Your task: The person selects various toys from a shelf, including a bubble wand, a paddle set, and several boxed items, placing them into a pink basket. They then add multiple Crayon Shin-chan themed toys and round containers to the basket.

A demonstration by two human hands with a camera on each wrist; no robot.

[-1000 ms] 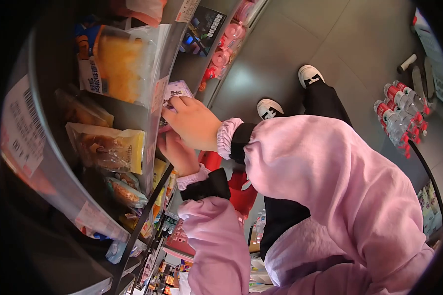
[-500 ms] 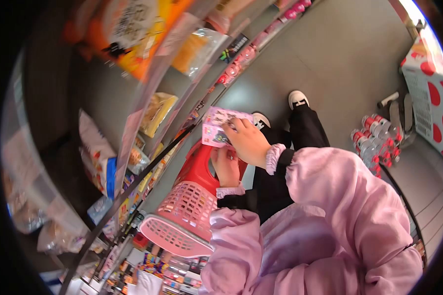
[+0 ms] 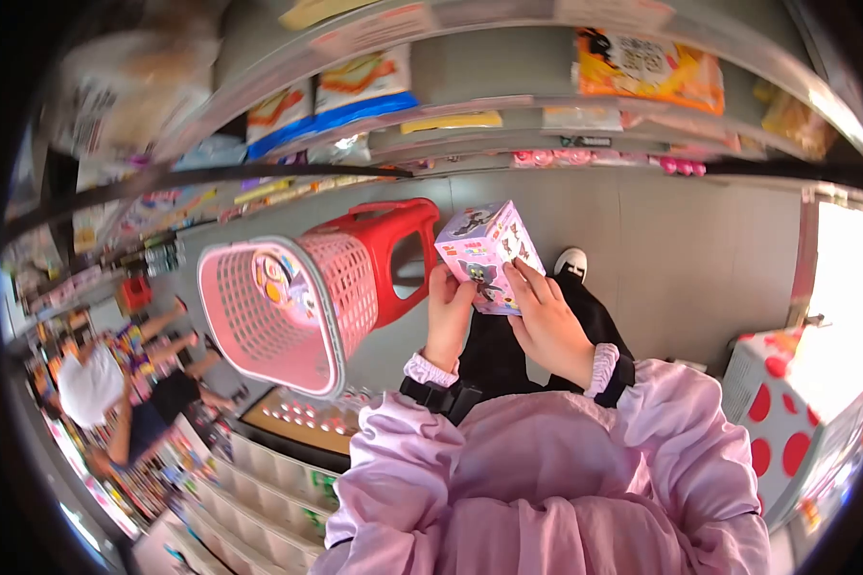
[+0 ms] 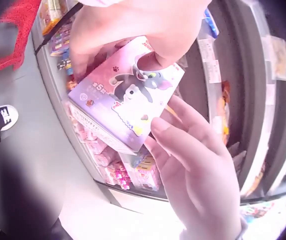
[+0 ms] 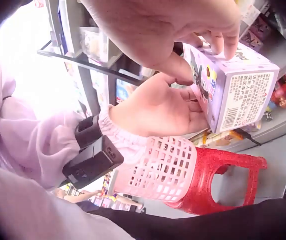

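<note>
A small pink and purple box (image 3: 484, 251) with cartoon cats is held between both hands in front of the body. The left hand (image 3: 448, 316) grips its left side, thumb on the front face in the left wrist view. My right hand (image 3: 552, 324) holds the lower right side, fingers on one face and thumb near the bottom edge. In the right wrist view the box (image 5: 243, 92) shows a white label with printed text and a barcode. The fingers behind the box are partly hidden.
A pink basket (image 3: 355, 287) with round colourful items inside lies beside a red stool (image 3: 420, 216) to the left. Shelves (image 3: 508, 101) of packaged food run along the front. A dotted white box (image 3: 772, 412) stands right; another person (image 3: 91, 383) is at far left.
Both hands have brought the box away from the shelf, back toward the body. The view has turned, and the whole basket now shows on the left.
</note>
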